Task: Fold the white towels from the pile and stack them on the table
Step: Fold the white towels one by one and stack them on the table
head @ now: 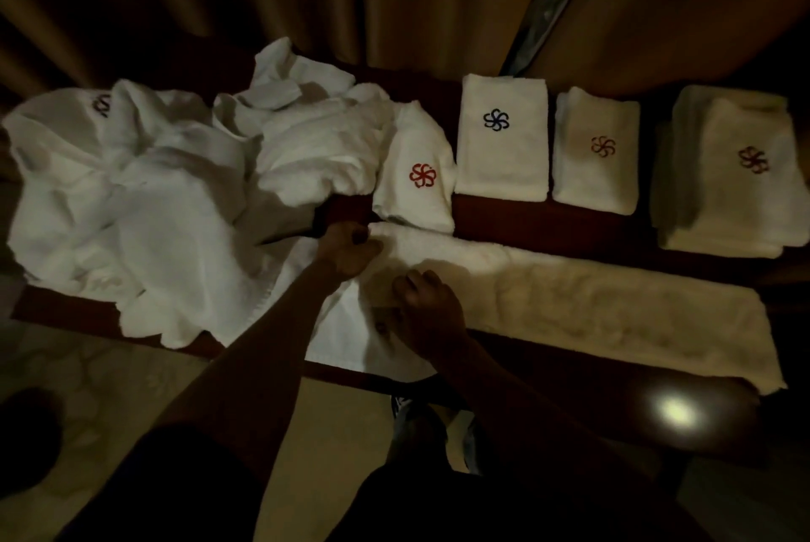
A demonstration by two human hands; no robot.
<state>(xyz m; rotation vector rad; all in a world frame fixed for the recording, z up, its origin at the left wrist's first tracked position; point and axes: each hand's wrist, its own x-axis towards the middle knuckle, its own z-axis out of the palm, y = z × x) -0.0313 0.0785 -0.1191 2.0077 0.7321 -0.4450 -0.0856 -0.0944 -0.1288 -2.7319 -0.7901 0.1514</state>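
The work looks roughly half done, judging by the cloth on either side of the hands. Beyond and to the right of the right hand (429, 309) stand four folded results in a row: a red-logo towel (416, 173) nearest, then a blue-logo towel (499, 138), an orange-logo towel (596, 151), and furthest off a thicker stack (736, 173) that seems to hold several. To the left of the left hand (350, 248) the pile (153, 191) is a loose, crumpled heap with a good few pieces in it, so plenty is left.

The long towel (591, 305) in hand lies as a narrow strip along the near edge of the table (526, 217), running away rightward from both hands. The left hand is clenched on its far corner, pinching the cloth. The right hand sits curled, knuckles up, on the near corner; whether it grips or only presses I cannot tell, as the fingertips are hidden and the light is dim.

No bin, basket or tray shows anywhere — everything lies straight on the table.
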